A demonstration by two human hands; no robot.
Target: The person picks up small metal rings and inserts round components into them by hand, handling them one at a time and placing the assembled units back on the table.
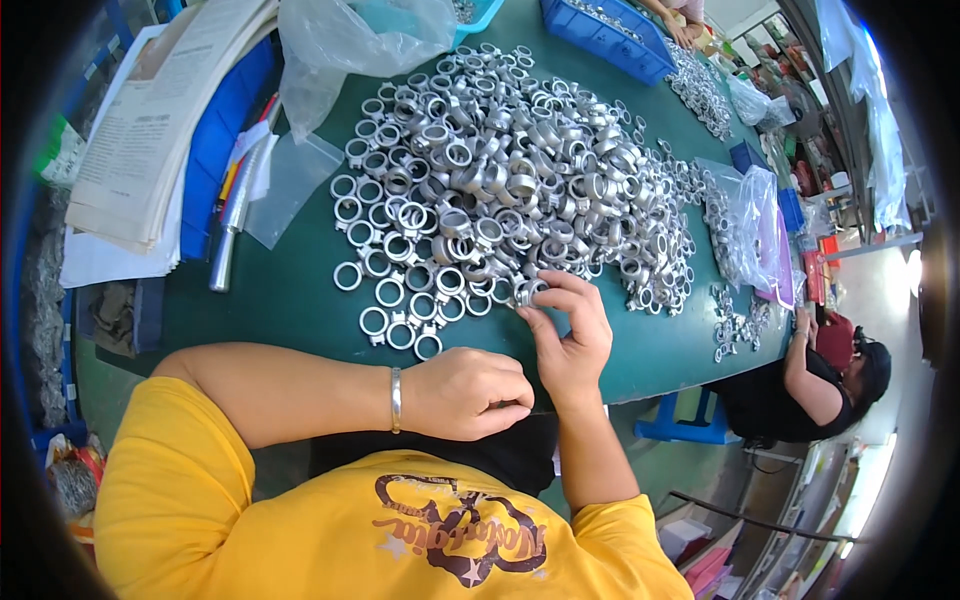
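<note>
A large heap of silver metal ring clamps [500, 170] is spread over the green table [290, 320] in front of me. At the heap's near edge, my right hand [577, 335] pinches one metal ring clamp [531, 291] between thumb and fingers; other rings lie right beside it. My left hand [465, 393] is closed in a loose fist at the table's near edge, a little below several loose rings [400, 330]. Its fingers curl inward, and whatever they may hold is hidden.
Papers [150, 140], a blue bin [215, 150] and a metal-handled tool [232, 225] lie at the left. Plastic bags [350, 50] and a blue crate [610, 40] stand at the far side. One co-worker [815, 385] sits at the right; another person's arm [672, 22] shows beyond.
</note>
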